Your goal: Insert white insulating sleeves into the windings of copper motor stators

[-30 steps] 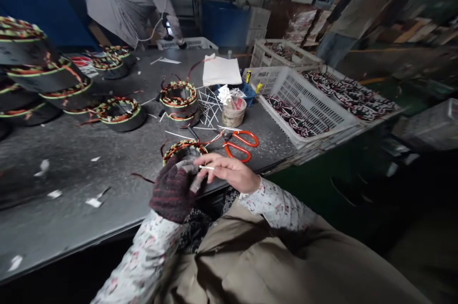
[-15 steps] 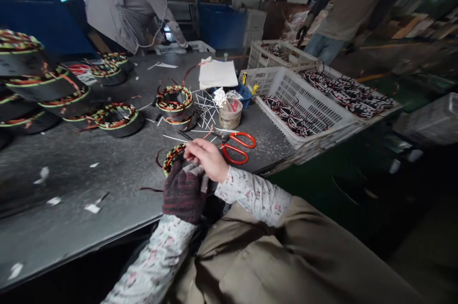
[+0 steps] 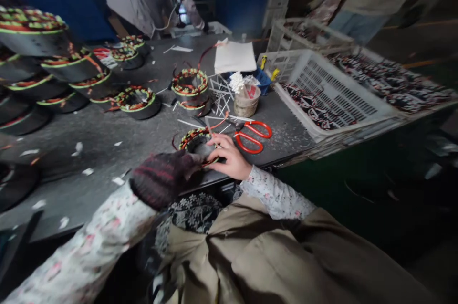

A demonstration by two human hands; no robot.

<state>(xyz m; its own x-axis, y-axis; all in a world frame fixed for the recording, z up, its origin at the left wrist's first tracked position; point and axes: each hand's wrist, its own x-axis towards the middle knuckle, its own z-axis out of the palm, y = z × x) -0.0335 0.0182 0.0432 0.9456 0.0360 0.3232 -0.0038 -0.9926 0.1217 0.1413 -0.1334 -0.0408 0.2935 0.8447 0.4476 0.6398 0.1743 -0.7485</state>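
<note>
A motor stator (image 3: 189, 140), a ring wound with copper and yellow-green insulation, lies near the table's front edge. My left hand (image 3: 162, 177), in a dark striped glove, closes its fingertips on the stator's near rim. My bare right hand (image 3: 231, 157) curls its fingers around the right side of the same ring, thumb low and index finger on top. The two hands hide the ring's near and right parts. Just right of my right hand lie red-handled scissors (image 3: 252, 137). An orange lead and a thin white sleeve stick up behind my fingers.
More stators (image 3: 138, 102) stand singly and in stacks at left. Behind the scissors are a tub of white sleeves (image 3: 246, 103) and a white cloth (image 3: 234, 57). Crates (image 3: 332, 89) of wired parts line the right. Two people work beyond the table.
My hands, together over the stator before, have moved apart to its near rim and right side. The view has shifted, so the table's things appear farther right and higher.
</note>
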